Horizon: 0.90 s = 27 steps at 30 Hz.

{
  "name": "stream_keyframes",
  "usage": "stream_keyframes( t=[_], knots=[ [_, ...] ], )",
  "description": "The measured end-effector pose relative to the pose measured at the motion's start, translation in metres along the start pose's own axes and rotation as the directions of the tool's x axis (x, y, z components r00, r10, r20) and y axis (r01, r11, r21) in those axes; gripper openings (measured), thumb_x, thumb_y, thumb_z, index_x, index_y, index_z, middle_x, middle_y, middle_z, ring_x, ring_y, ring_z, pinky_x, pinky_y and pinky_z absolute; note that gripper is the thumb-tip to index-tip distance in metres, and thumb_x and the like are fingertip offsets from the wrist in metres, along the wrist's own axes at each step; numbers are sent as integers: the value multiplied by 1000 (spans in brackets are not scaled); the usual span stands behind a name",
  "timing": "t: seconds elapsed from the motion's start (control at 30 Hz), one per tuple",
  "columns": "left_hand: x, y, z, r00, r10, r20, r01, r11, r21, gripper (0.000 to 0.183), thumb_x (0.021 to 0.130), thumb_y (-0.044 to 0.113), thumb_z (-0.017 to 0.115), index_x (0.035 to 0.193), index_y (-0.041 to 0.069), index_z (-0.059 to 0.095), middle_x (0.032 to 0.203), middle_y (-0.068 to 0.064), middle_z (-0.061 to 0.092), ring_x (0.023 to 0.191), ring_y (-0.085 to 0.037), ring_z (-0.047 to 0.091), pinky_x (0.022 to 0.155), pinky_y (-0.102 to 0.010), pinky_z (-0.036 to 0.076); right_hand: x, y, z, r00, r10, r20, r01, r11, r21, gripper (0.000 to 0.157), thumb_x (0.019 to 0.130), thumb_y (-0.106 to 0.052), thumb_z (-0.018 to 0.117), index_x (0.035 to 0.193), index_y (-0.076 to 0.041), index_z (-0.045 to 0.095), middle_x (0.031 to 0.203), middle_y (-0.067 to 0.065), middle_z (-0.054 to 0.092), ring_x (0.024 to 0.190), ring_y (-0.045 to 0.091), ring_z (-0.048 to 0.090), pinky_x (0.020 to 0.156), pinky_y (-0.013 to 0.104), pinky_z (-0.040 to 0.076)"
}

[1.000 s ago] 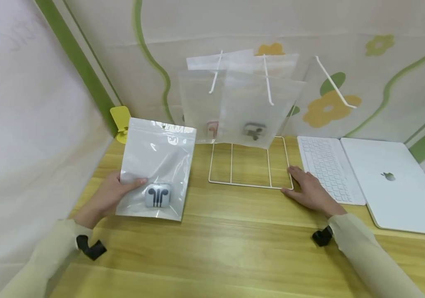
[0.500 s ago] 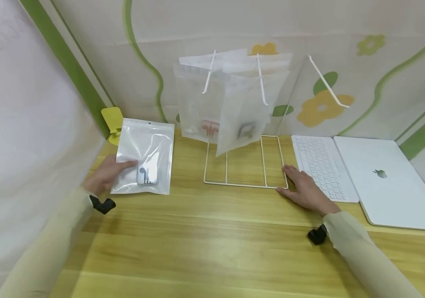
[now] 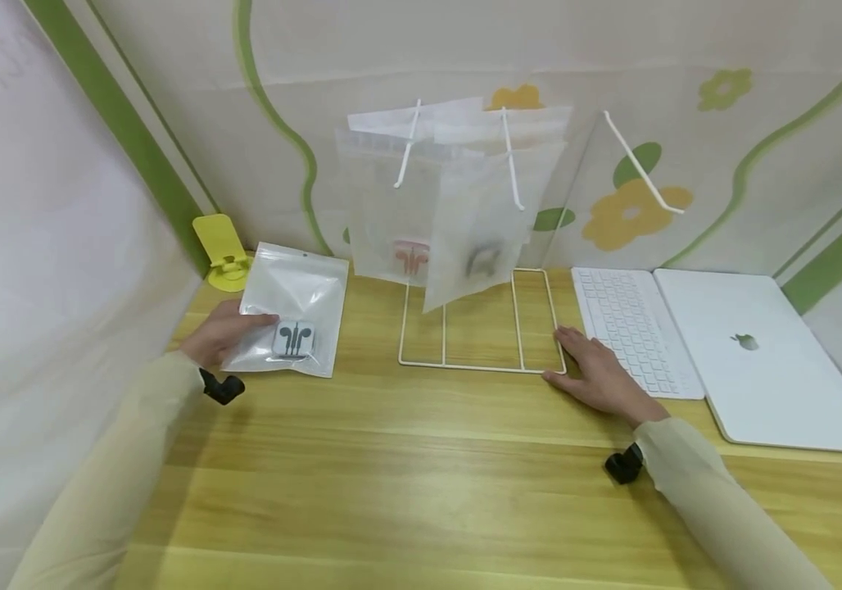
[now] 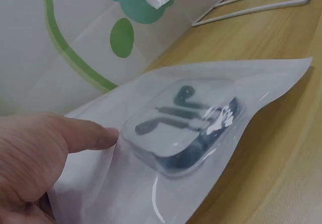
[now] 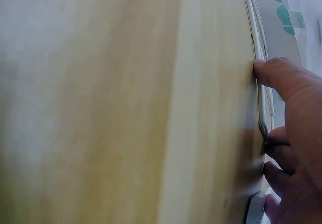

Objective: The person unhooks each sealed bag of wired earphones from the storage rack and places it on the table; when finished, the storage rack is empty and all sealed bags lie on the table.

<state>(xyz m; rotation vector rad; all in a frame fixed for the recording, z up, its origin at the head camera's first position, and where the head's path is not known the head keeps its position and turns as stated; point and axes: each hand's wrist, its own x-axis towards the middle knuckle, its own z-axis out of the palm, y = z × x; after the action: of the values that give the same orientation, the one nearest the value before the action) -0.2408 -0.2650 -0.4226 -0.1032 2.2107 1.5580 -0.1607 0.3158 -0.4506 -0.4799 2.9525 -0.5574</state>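
My left hand (image 3: 225,328) pinches the left side of a clear-fronted zip bag (image 3: 303,283), thumb on top and other fingers hidden beneath. Inside lies a boxed pair of earphones (image 3: 293,338), seen close up in the left wrist view with dark earbuds printed on the case (image 4: 181,128). In that view the bag's near edge stands off the wooden table. My right hand (image 3: 601,377) holds the front right corner of the white wire display rack (image 3: 480,368), thumb at the front bar and fingers by the side bar; the right wrist view shows the thumb against the wire (image 5: 257,48).
Several frosted bags (image 3: 495,213) hang from two rack hooks; a third hook (image 3: 642,164) on the right bears none. A yellow phone stand (image 3: 220,246) is behind the left hand. A white keyboard (image 3: 631,328) and a closed laptop (image 3: 767,352) lie at the right.
My left hand has carried the earphone bag away and down toward the left rear of the table. The hanging bags have swung slightly. My right hand has stayed at the rack corner.
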Motion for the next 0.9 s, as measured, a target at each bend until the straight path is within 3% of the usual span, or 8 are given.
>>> stream_keyframes(
  t=[0.1, 0.23, 0.3, 0.4, 0.53, 0.9],
  knots=[
    [-1, 4, 4, 998, 32, -46, -29, 998, 48, 62, 93, 20, 64, 143, -4, 36, 99, 5, 67, 85, -6, 63, 76, -26, 55, 0, 0, 0, 1000, 4, 3, -4, 1000, -1, 80, 92, -44, 62, 147, 5, 30, 154, 26, 28, 143, 45, 22, 116, 61, 15],
    [3, 6, 10, 988, 73, -139, -40, 973, 227, 63, 89, 19, 68, 140, -5, 41, 123, -19, 60, 97, -17, 56, 81, -26, 47, -1, 0, 0, 1000, 6, 1, -6, 1000, -3, 81, 92, -44, 62, 148, 5, 29, 154, 26, 28, 143, 45, 22, 115, 61, 16],
    [6, 7, 11, 980, 73, -184, -11, 948, 318, 63, 87, 20, 70, 137, -7, 43, 131, -27, 52, 103, -26, 52, 85, -31, 44, -1, 0, 0, 1000, 1, -1, -1, 1000, -2, 80, 92, -44, 61, 148, 5, 29, 154, 26, 28, 143, 45, 22, 115, 61, 16],
    [8, 8, 11, 970, 57, -237, 44, 917, 397, 63, 86, 23, 70, 132, -10, 44, 129, -30, 51, 109, -35, 49, 91, -42, 44, 0, -1, 0, 1000, -8, -5, 8, 1000, -1, 80, 93, -44, 61, 148, 5, 30, 154, 26, 29, 143, 45, 22, 115, 62, 16],
    [9, 9, 13, 960, 40, -276, 83, 904, 419, 65, 87, 24, 69, 134, -10, 40, 132, -31, 47, 115, -40, 45, 100, -52, 39, 0, -1, 1, 1000, -10, -3, 10, 1000, -2, 80, 93, -44, 61, 148, 5, 29, 154, 26, 29, 143, 45, 22, 115, 61, 16],
    [7, 10, 17, 956, 16, -294, 108, 909, 402, 70, 89, 27, 65, 140, -10, 34, 141, -32, 40, 127, -44, 38, 108, -55, 33, 1, 0, -1, 1000, -9, 1, 9, 1000, -5, 80, 92, -42, 62, 147, 6, 29, 154, 27, 29, 143, 45, 23, 115, 62, 16]
  ],
)
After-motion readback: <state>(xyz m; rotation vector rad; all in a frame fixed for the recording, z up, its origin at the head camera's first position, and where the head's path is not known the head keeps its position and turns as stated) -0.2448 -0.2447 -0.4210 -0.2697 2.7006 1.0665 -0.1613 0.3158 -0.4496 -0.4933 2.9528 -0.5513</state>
